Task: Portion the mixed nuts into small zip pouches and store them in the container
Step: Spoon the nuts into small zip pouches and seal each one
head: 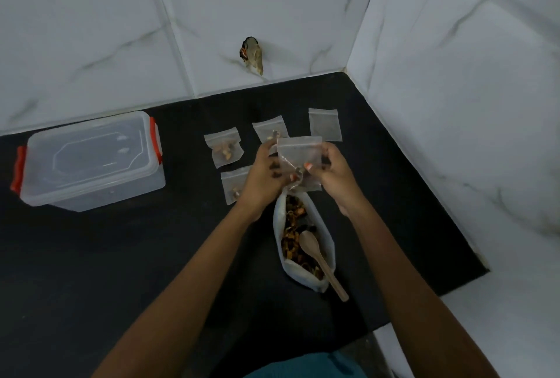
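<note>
Both hands hold one small clear zip pouch (298,155) above the black counter: my left hand (266,177) grips its left side, my right hand (335,174) its right side. Just below lies an open white bag of mixed nuts (295,244) with a wooden spoon (321,259) resting in it. A pouch with nuts (224,147) lies to the left, and another filled pouch (235,186) sits partly under my left hand. One pouch (268,127) lies behind my hands. A flat, seemingly empty pouch (325,124) lies at the right.
A clear plastic container (91,159) with a closed lid and red clips stands at the left on the black counter (121,256). White marble-tiled walls close the back and right side. A hole with wires (252,55) shows in the back wall.
</note>
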Motion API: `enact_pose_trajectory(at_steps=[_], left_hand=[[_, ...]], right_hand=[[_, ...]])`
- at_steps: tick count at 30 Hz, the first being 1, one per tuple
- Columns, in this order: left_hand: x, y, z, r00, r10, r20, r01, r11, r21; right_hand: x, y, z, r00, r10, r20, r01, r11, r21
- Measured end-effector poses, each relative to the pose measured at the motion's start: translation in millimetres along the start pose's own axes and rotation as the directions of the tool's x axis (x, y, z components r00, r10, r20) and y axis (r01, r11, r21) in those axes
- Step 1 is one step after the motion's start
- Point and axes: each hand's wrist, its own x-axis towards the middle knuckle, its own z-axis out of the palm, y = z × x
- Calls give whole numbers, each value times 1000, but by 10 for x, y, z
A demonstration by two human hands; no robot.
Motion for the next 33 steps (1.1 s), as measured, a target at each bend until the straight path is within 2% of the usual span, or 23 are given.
enact_pose_trajectory(at_steps=[3, 10, 14, 18, 21, 27, 33], left_hand=[[234, -83, -6, 999, -30, -45, 31, 999, 35], [547, -346, 92, 981, -45, -188, 91, 965, 246], [648, -493, 137, 977, -69, -202, 152, 888, 434], [649, -523, 163, 980, -66, -188, 164, 804, 572], [639, -519, 185, 976, -63, -209, 180, 775, 605], [661, -475, 204, 972, -14, -235, 171, 728, 664], [867, -305, 301, 967, 92, -237, 73, 794, 604]], right_hand=[[276, 17, 26, 1000, 18, -10, -19, 999, -46], [680, 297, 98, 1000, 11, -12, -13, 980, -197], [708, 430, 115, 998, 17, -59, -30, 974, -225], [749, 532, 121, 995, -26, -93, -7, 943, -332], [780, 560, 114, 993, -59, -104, 13, 917, -398], [797, 568, 56, 992, -45, -118, 1, 938, -346], [916, 457, -120, 981, -45, -191, -16, 952, -306]])
